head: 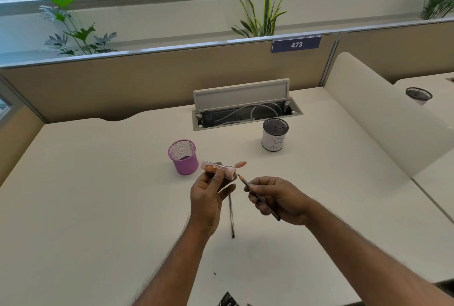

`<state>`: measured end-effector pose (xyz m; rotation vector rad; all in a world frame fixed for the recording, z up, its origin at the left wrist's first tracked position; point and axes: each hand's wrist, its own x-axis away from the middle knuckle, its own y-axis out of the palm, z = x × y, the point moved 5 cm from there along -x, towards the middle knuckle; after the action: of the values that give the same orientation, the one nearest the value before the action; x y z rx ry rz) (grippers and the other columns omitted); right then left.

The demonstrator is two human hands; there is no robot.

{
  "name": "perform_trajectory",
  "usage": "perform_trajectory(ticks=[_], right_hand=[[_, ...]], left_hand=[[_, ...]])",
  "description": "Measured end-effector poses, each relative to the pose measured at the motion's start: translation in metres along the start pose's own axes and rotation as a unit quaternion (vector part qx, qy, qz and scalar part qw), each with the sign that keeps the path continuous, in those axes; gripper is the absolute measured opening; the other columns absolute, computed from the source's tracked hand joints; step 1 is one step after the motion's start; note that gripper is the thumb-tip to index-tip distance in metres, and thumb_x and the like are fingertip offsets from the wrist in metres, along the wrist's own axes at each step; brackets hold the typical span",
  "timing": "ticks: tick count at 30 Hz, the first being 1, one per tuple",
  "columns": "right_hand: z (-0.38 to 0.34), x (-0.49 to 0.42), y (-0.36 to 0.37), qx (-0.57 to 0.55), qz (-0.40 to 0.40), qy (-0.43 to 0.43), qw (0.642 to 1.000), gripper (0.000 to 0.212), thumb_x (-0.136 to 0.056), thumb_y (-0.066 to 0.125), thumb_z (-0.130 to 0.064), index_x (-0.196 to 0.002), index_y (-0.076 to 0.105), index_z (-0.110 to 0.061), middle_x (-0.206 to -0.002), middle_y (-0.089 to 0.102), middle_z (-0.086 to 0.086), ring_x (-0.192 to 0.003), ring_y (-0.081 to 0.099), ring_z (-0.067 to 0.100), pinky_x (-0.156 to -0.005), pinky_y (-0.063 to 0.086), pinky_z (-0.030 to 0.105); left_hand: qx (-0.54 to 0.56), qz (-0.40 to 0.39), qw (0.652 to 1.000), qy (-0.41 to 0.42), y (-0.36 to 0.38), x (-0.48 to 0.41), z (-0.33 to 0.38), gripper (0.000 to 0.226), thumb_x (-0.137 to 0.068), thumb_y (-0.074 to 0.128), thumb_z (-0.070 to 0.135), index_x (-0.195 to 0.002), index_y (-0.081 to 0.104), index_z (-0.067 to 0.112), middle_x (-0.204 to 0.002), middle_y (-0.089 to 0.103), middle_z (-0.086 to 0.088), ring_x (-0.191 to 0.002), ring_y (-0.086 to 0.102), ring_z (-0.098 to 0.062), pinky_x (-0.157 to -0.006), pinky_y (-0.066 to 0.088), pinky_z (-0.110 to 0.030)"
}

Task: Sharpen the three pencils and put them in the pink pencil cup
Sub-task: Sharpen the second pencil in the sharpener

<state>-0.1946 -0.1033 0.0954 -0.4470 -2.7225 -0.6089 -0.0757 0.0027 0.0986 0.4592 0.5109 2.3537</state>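
Note:
My left hand [208,195] grips a pink sharpener [221,169] with a clear tube holding shavings, its flap cap hanging open at the right end. My right hand [277,200] pinches a dark pencil [258,196] whose sharpened tip points up-left, a short gap from the sharpener's mouth. A second pencil [231,217] lies on the desk between my hands, partly hidden by my left hand. The pink mesh pencil cup [183,157] stands just left of the sharpener. I see no third pencil.
A black mesh cup with a white label [274,138] stands behind and to the right. An open cable tray [245,109] lies at the desk's back. Another mesh cup [418,95] sits on the neighbouring desk. A white divider [383,119] bounds the right side.

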Motion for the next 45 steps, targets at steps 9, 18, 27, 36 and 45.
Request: perform_trajectory(ticks=[9,18,27,36,45], right_hand=[[-0.003,-0.002,-0.001,0.048,0.016,-0.003,0.999,0.012,-0.092,0.060,-0.011,-0.096,0.065,-0.001,-0.071,0.058,0.010,-0.050,0.046,0.015,-0.046,0.037,0.021],[-0.034,-0.001,0.002,0.444,0.196,-0.195,0.852,0.004,-0.087,0.070,-0.021,-0.085,0.069,-0.018,-0.069,0.066,-0.007,-0.054,0.053,0.008,-0.055,0.045,0.025],[-0.036,0.008,0.018,0.622,0.262,-0.424,0.604,0.012,-0.091,0.060,-0.017,-0.092,0.070,-0.010,-0.078,0.060,0.004,-0.065,0.054,0.025,-0.052,0.044,0.036],[-0.041,0.004,0.012,0.603,0.253,-0.445,0.612,0.006,-0.086,0.069,-0.008,-0.081,0.070,-0.005,-0.075,0.060,0.006,-0.064,0.053,0.025,-0.053,0.044,0.037],[-0.053,-0.003,0.007,0.567,0.196,-0.381,0.703,0.011,-0.081,0.073,-0.016,-0.077,0.072,-0.006,-0.069,0.060,0.001,-0.057,0.055,0.020,-0.051,0.048,0.035]], left_hand=[[-0.017,-0.016,1.000,0.002,-0.001,-0.001,-0.003,0.029,-0.085,0.058,0.025,-0.108,0.065,0.010,-0.093,0.074,-0.005,-0.090,0.071,-0.019,-0.078,0.055,-0.034],[-0.067,-0.001,0.997,0.025,-0.006,-0.003,-0.003,0.022,-0.090,0.059,0.016,-0.111,0.064,0.012,-0.096,0.076,-0.005,-0.091,0.072,-0.022,-0.074,0.058,-0.032],[-0.021,0.025,0.999,0.014,-0.005,-0.006,-0.009,0.021,-0.089,0.061,0.018,-0.104,0.065,0.004,-0.095,0.074,-0.012,-0.098,0.070,-0.029,-0.077,0.057,-0.032],[0.017,0.029,0.999,0.025,-0.001,-0.008,-0.014,0.029,-0.078,0.065,0.020,-0.102,0.067,0.003,-0.099,0.072,-0.015,-0.099,0.069,-0.031,-0.087,0.057,-0.038],[0.004,-0.011,0.998,0.057,-0.003,-0.010,-0.009,0.019,-0.086,0.060,0.005,-0.104,0.062,-0.002,-0.093,0.074,-0.011,-0.093,0.071,-0.024,-0.083,0.057,-0.030]])
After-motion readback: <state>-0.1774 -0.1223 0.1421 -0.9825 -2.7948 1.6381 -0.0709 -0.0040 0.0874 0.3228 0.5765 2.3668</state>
